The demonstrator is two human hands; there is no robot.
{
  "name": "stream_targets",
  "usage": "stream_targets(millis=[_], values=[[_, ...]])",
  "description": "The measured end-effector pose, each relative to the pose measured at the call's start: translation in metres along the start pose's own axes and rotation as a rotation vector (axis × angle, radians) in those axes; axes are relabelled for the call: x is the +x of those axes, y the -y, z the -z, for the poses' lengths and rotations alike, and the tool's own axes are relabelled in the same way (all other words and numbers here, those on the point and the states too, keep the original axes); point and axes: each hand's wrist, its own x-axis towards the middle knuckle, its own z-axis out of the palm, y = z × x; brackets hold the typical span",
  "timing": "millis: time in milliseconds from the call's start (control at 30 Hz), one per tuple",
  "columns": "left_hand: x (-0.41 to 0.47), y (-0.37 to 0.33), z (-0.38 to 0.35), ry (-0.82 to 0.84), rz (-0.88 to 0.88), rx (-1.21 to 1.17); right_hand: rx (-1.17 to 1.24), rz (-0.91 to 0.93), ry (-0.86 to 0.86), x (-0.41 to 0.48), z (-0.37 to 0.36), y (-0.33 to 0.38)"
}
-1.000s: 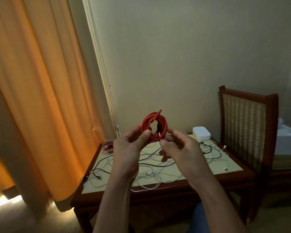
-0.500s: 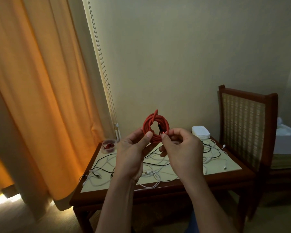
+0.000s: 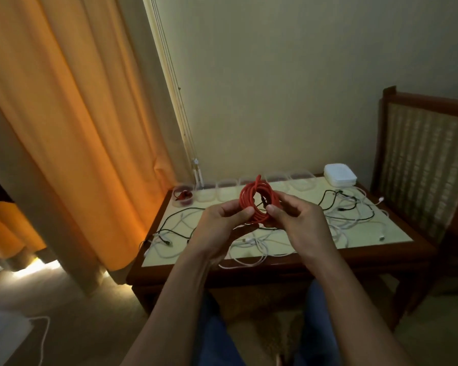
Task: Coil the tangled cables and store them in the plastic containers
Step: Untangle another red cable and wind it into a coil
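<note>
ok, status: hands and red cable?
Left hand and right hand both pinch red coil, held over table. Clear containers along far edge. Tangled cables underneath, nothing blocking.

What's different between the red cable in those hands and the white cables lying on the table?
The red cable is wound into a tight ring; the white cables sprawl loose and tangled. The red cable is held up in the air, pinched by the left hand and the right hand; the white cables lie on the table, untouched. What they share: neither is in the plastic containers yet.
</note>
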Motion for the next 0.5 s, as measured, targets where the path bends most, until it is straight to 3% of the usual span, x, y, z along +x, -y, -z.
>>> stream_targets(millis=[133,500], values=[[0.015,0.012,0.028,-0.004,0.023,0.228,0.040,-0.080,0.024,0.020,-0.011,-0.025],[0.112,0.013,0.085,-0.348,-0.076,0.323,-0.087,-0.166,0.143,0.140,-0.060,-0.074]])
